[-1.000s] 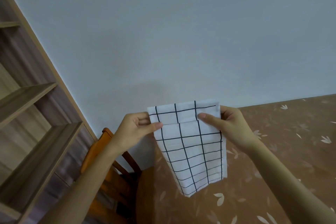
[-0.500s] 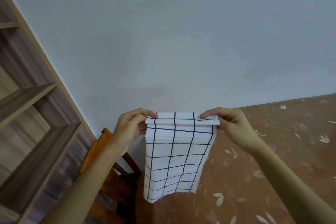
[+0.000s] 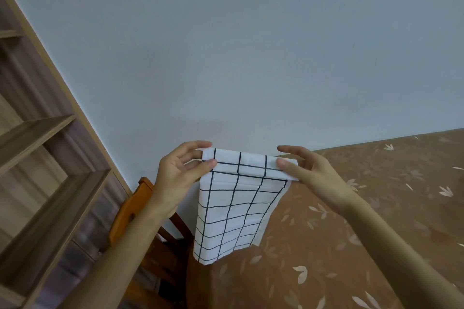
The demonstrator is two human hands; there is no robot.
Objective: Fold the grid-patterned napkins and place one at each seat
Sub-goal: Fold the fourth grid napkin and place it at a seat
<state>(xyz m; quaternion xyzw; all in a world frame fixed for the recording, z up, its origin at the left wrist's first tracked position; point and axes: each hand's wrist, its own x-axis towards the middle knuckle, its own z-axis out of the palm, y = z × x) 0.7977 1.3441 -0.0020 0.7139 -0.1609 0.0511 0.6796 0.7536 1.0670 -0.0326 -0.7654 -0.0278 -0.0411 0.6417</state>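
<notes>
A white napkin with a black grid pattern (image 3: 236, 213) hangs in the air in front of the wall, above the table's left corner. Its top edge is folded over into a narrow band. My left hand (image 3: 183, 173) pinches the band's left end between thumb and fingers. My right hand (image 3: 308, 170) pinches the right end with the thumb in front. The rest of the cloth drops straight down, its lower edge near the table's corner.
A table with a brown leaf-patterned cloth (image 3: 364, 233) fills the lower right. An orange wooden chair (image 3: 130, 213) stands at its left end against the pale wall. Wooden shelves (image 3: 37, 183) line the left side.
The napkin's top edge has been turned over into a narrow folded band, and the hanging cloth has swung left. Both hands stay at the top corners.
</notes>
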